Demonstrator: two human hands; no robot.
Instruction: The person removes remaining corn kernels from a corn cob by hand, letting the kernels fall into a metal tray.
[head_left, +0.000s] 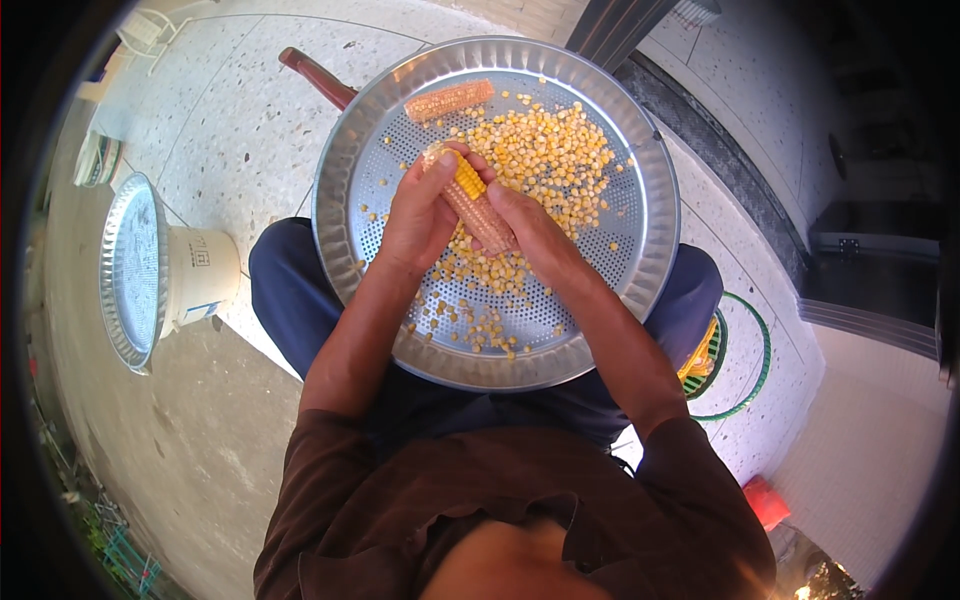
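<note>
A corn cob (480, 210) is held between both hands over a round perforated metal tray (360, 180) that rests across my lap. Yellow kernels remain on a patch near its upper end; the rest of the visible side is bare. My left hand (421, 204) grips the upper part, thumb against the kernels. My right hand (525, 225) is closed round the lower part, its thumb beside the patch. Loose corn kernels (555, 150) lie heaped beyond and beneath the hands. A stripped cob (450, 100) lies at the tray's far side.
At the left, another round metal tray (135, 270) leans on or sits over a white bucket (201, 270). A green basket (705, 360) with corn is beside my right knee. A reddish-brown handle-like piece (319, 78) sticks out past the tray. A red object (766, 502) lies lower right.
</note>
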